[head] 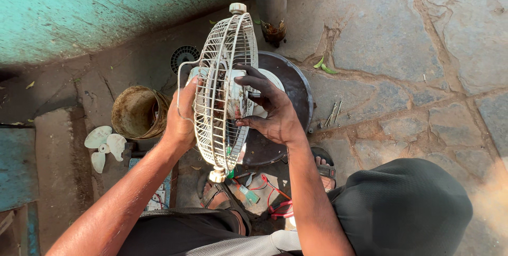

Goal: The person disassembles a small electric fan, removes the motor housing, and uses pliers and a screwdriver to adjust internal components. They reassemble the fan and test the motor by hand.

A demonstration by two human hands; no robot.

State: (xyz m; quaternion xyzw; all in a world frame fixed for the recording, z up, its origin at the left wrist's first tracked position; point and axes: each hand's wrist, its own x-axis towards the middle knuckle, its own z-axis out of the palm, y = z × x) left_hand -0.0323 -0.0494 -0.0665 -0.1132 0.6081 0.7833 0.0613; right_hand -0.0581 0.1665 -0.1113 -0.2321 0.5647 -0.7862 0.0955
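Loose red wires (pixel 270 195) sit by the sandalled feet on the stone floor (pixel 402 49), easy to snag. Above them the left hand (pixel 180 116) grips the back of the white fan guard (pixel 225 92), held upright over the dark round base (pixel 288 84); right hand (pixel 267 110) pinches the motor housing inside. A slip probably drops it on those small screws (pixel 333 113)

Floor: stone slabs (pixel 381 39), irregular, grey-brown, with sandy joints.
Wall: turquoise plaster (pixel 106 7), scuffed, dirty along its base.
Pole: dark metal pole (pixel 271 2) standing on the slabs beside the wall, rusted at its foot.
Litter: green leaves (pixel 324 66) near the pole.
Light: strong daylight, warm, with soft shadows under the wall.
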